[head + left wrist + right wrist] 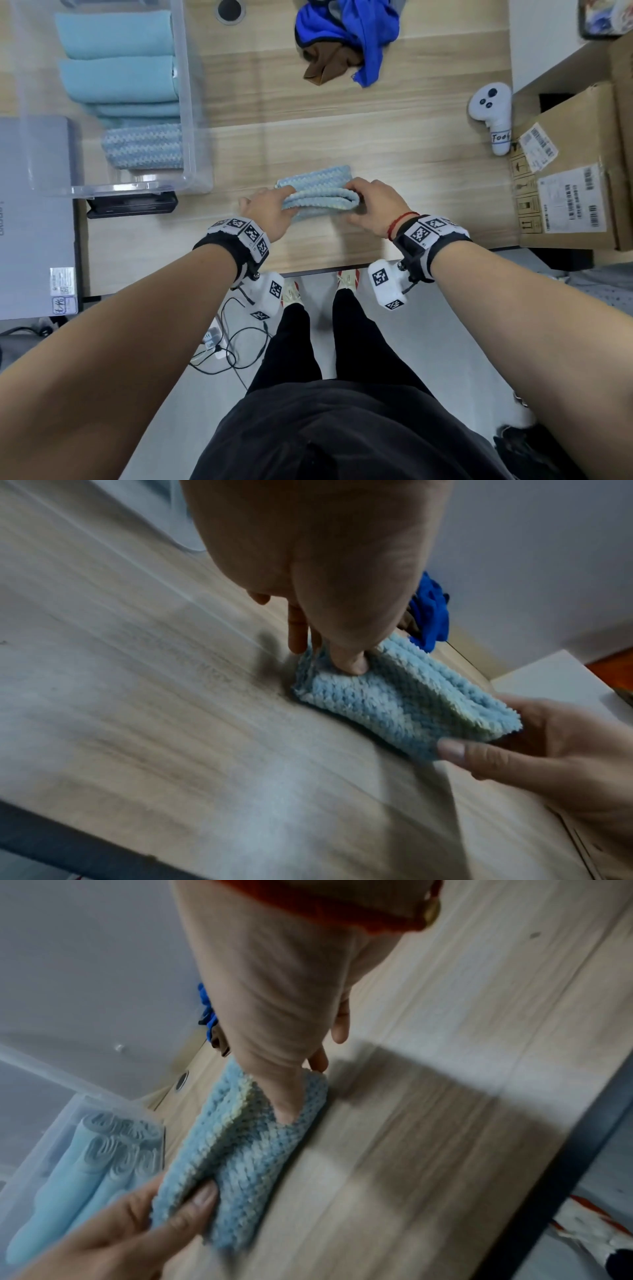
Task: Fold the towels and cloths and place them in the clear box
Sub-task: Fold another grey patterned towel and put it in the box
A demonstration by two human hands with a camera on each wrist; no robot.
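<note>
The light blue knitted cloth point(317, 195), folded into several layers, lies on the wooden table point(394, 144) near its front edge, just right of the clear box point(191, 137). The left hand point(270, 210) grasps the cloth's left end: in the left wrist view the thumb point(349, 661) presses into the fold from above while the fingers point(297, 634) curl down behind the end, touching the table. The right hand point(373, 205) grasps the cloth's right end in like manner: in the right wrist view its thumb point(286, 1104) is tucked between the layers and the fingers point(318, 1060) wrap the far side. Both hands are partly closed on the cloth, pinching it; neither is flat or released. The cloth's underside appears to rest on the table, though whether its near edge is lifted cannot be told. Inside the clear box stand several rolled pale blue towels point(116, 58) in a row, and a second knitted blue cloth point(144, 145) sits at the box's near end. Beyond the held cloth, toward the table's far edge, lies a crumpled royal blue cloth point(349, 31) on top of a brown cloth point(325, 65), both unfolded. Right of these, at the table's right edge, rests a white controller point(493, 113), beside a cardboard box point(575, 164).
</note>
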